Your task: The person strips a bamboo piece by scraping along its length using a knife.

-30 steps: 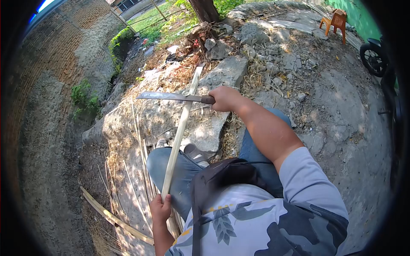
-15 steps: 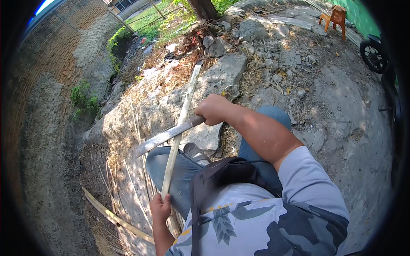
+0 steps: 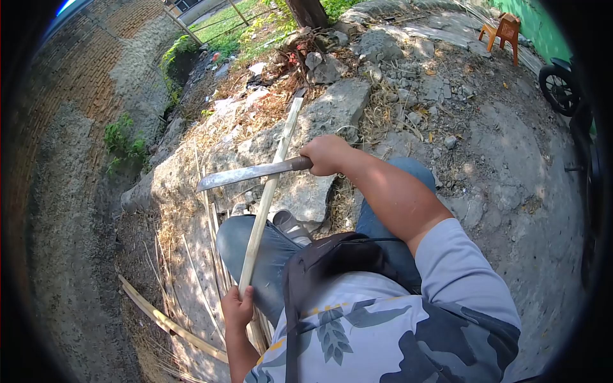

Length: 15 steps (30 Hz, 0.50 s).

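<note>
My right hand (image 3: 324, 155) is wrapped round the dark handle of a machete (image 3: 246, 173). Its blade points left and crosses over the pale strip of bamboo (image 3: 264, 207). Near my left knee, my left hand (image 3: 237, 307) grips the lower end of that strip, thumb on top. The strip slants up and away past my knee, its far end over the concrete slab. Whether the blade's edge touches the strip I cannot tell.
Long thin strips (image 3: 214, 239) lie on the ground by my left leg. A curved split pole (image 3: 169, 324) rests further left. Broken concrete (image 3: 338, 105) and rubble are ahead, a brick wall (image 3: 89, 83) at left. An orange stool (image 3: 501, 37) and a motorbike (image 3: 562, 83) stand right.
My right hand has moved the machete up along the strip, away from my body, and the blade lies flatter. My left hand still holds the strip's lower end.
</note>
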Each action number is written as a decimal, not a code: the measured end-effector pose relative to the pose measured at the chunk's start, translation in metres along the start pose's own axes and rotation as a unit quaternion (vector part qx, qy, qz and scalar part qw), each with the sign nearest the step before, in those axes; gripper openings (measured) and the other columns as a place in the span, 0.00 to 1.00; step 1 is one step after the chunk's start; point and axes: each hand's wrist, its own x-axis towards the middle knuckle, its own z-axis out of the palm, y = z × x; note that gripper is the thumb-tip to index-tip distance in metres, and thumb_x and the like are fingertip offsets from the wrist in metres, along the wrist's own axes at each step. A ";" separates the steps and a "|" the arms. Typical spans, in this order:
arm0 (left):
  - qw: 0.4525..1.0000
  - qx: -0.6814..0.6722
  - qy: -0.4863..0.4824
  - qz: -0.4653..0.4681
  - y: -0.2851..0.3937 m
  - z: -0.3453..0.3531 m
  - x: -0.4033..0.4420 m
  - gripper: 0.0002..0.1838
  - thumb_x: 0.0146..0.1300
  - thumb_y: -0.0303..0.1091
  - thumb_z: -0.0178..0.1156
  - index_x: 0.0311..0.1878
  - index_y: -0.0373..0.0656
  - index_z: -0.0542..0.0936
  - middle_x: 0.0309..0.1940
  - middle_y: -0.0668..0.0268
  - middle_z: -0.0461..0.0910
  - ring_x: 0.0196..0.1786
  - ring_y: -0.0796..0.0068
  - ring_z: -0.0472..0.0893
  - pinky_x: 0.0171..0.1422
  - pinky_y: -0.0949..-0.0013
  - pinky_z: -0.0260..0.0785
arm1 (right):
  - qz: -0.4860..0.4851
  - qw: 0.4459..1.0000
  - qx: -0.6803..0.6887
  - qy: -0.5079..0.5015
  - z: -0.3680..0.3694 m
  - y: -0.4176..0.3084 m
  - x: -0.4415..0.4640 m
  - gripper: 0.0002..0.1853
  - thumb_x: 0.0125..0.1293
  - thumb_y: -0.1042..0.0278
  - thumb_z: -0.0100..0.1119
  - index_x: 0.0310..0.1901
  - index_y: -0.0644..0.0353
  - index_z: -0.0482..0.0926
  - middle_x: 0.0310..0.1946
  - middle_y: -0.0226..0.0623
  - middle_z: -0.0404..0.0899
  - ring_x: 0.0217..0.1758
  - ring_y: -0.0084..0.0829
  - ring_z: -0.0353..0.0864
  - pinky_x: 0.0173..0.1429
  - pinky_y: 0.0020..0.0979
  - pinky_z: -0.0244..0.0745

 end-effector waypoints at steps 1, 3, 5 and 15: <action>1.000 -0.005 0.006 0.005 -0.001 0.001 0.000 0.31 0.71 0.55 0.71 0.27 0.37 0.72 0.17 0.62 0.70 0.23 0.73 0.66 0.29 0.60 0.63 | 0.004 1.000 -0.008 -0.009 -0.003 -0.001 0.000 0.13 0.55 0.64 0.67 0.44 0.45 0.89 0.42 0.37 0.90 0.50 0.45 0.90 0.54 0.49 0.83; 1.000 0.002 0.008 0.008 0.000 0.000 0.000 0.31 0.71 0.55 0.71 0.26 0.37 0.72 0.17 0.62 0.70 0.23 0.74 0.66 0.29 0.60 0.64 | 0.010 1.000 -0.014 -0.019 -0.005 -0.002 0.001 0.14 0.55 0.64 0.67 0.46 0.44 0.89 0.44 0.36 0.90 0.52 0.43 0.90 0.55 0.48 0.84; 1.000 0.001 0.011 0.009 0.000 0.000 0.000 0.31 0.72 0.55 0.71 0.26 0.37 0.72 0.17 0.63 0.70 0.24 0.74 0.66 0.29 0.61 0.64 | 0.015 1.000 -0.011 -0.021 -0.004 -0.001 0.002 0.14 0.55 0.64 0.67 0.45 0.43 0.89 0.44 0.36 0.90 0.52 0.43 0.90 0.55 0.48 0.84; 1.000 -0.020 0.008 0.009 0.018 -0.003 -0.001 0.29 0.73 0.53 0.70 0.27 0.38 0.73 0.17 0.64 0.70 0.24 0.77 0.66 0.29 0.63 0.63 | 0.001 1.000 -0.020 -0.008 -0.005 -0.002 -0.001 0.13 0.55 0.63 0.68 0.44 0.44 0.89 0.43 0.37 0.90 0.51 0.44 0.90 0.54 0.48 0.84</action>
